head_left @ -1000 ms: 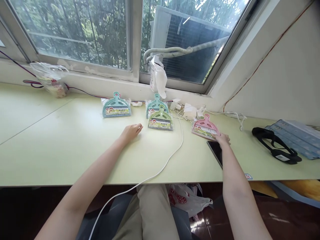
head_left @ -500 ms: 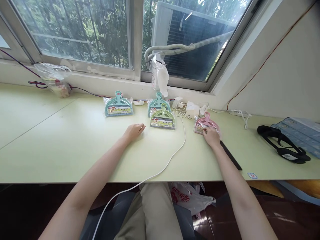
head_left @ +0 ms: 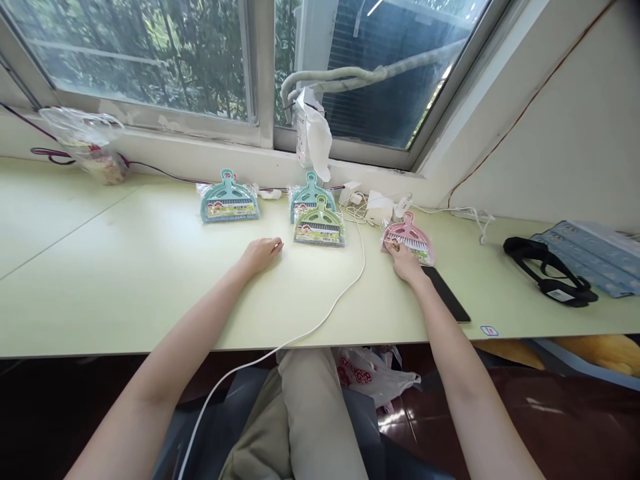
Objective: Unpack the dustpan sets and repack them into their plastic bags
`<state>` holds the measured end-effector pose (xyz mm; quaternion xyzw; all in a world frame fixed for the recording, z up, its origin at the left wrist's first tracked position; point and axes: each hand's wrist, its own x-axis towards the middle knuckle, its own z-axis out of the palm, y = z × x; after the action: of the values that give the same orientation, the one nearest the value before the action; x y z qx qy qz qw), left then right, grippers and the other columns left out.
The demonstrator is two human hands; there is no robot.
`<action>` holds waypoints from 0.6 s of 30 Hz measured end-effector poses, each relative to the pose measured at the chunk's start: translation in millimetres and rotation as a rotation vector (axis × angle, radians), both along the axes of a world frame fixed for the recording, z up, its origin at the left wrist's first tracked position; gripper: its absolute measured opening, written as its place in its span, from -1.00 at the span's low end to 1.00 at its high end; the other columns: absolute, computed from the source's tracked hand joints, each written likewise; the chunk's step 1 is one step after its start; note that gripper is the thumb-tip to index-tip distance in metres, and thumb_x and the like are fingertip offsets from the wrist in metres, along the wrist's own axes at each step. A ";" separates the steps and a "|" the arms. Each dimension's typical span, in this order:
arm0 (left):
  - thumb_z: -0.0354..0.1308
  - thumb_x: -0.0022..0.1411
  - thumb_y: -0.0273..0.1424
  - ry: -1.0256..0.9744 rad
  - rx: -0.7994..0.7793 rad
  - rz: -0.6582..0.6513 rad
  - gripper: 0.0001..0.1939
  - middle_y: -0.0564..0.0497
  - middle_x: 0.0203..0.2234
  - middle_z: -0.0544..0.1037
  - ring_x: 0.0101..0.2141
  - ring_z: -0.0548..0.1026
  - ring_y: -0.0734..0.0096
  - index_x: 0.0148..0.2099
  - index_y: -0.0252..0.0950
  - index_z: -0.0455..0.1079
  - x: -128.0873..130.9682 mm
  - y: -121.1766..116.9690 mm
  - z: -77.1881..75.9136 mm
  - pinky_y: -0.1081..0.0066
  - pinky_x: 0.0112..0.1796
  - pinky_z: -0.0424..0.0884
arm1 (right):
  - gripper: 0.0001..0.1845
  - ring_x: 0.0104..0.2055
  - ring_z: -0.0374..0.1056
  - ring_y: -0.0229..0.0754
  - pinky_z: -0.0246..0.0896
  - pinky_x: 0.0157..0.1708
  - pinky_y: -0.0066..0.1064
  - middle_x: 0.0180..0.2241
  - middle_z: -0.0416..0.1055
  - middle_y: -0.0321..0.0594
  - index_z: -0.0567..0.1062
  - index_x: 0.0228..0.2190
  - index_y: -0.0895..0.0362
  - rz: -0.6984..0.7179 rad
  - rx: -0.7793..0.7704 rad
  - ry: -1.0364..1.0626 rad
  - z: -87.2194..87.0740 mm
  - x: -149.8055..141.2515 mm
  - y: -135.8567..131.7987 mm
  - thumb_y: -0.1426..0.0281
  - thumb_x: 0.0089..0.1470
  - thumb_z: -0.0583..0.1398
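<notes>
On the table to the right lies a pink dustpan and brush set [head_left: 409,235] in clear wrapping. My right hand [head_left: 404,260] has its thumb and fingers pinched at the front left corner of this wrapped set. My left hand [head_left: 263,254] rests on the tabletop with its fingers curled together and nothing visible in them. Ahead of it to the right is a green dustpan and brush set [head_left: 320,225], overlapping a blue-green set [head_left: 311,190] behind. Another blue-green set [head_left: 230,199] lies farther left, near the wall.
A white cable [head_left: 345,292] runs across the table between my arms. Behind the sets are white chargers [head_left: 379,207] and a tissue pack [head_left: 313,133]. A black flat slab [head_left: 447,293] lies beside my right forearm. Black straps [head_left: 550,273] and a plastic bag [head_left: 95,153] sit farther out.
My right hand has shifted left along the pink set's front, from its middle to its left corner. My left hand stays on the table. The whole view has tilted slightly.
</notes>
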<state>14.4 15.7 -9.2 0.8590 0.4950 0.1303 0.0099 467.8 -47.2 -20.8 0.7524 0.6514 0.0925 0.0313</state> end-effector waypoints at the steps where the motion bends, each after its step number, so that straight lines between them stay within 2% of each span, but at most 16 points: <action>1: -0.23 0.42 -0.23 -0.002 -0.006 0.007 -0.57 -0.13 -0.22 0.62 -0.21 0.56 0.20 -0.08 -0.24 0.45 -0.4 -0.5 0.3 0.35 -0.23 0.34 | -0.28 0.17 0.16 0.20 0.21 0.05 0.05 0.19 0.15 0.16 0.10 0.33 -0.01 -0.010 -0.007 0.006 0.6 -0.1 -0.1 0.57 0.17 -0.09; 8: -0.21 0.40 -0.25 0.007 -0.022 0.018 -0.60 -0.10 -0.21 0.62 -0.20 0.56 0.22 -0.04 -0.22 0.44 -2.5 -4.1 1.6 0.37 -0.22 0.34 | -0.20 0.18 0.14 0.26 0.22 0.00 0.19 0.21 0.11 0.13 0.04 0.34 -0.11 -0.020 -0.059 0.038 2.3 4.6 6.4 0.59 0.12 -0.05; 11: -0.19 0.40 -0.27 0.008 -0.030 0.026 -0.62 -0.10 -0.22 0.61 -0.20 0.56 0.23 -0.03 -0.21 0.43 -2.6 -3.8 1.7 0.37 -0.22 0.35 | -0.19 0.19 0.16 0.25 0.20 0.03 0.15 0.21 0.13 0.12 0.06 0.34 -0.09 -0.019 -0.030 0.095 0.0 12.2 10.4 0.60 0.09 -0.03; 15: -0.19 0.40 -0.28 0.006 -0.034 0.018 -0.63 -0.10 -0.22 0.61 -0.20 0.56 0.22 -0.02 -0.20 0.42 -2.1 -3.8 2.2 0.36 -0.22 0.35 | -0.22 0.20 0.20 0.06 0.17 0.15 -0.12 0.16 0.23 0.05 0.20 0.28 0.10 -0.017 0.151 0.297 -8.3 31.4 14.3 0.64 0.00 0.00; 18: -0.20 0.40 -0.28 0.005 -0.043 0.011 -0.63 -0.10 -0.22 0.60 -0.21 0.55 0.21 -0.01 -0.20 0.41 -1.5 -3.5 2.2 0.36 -0.23 0.35 | -0.33 0.16 0.26 -0.02 0.15 0.18 -0.21 0.13 0.26 0.07 0.26 0.21 0.21 -0.110 0.336 0.408 -12.0 45.0 17.0 0.60 0.03 0.01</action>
<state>13.0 12.2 -7.0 0.8561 0.5025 0.1175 0.0261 512.9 -30.2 -32.8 0.7845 0.5777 0.0437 -0.2210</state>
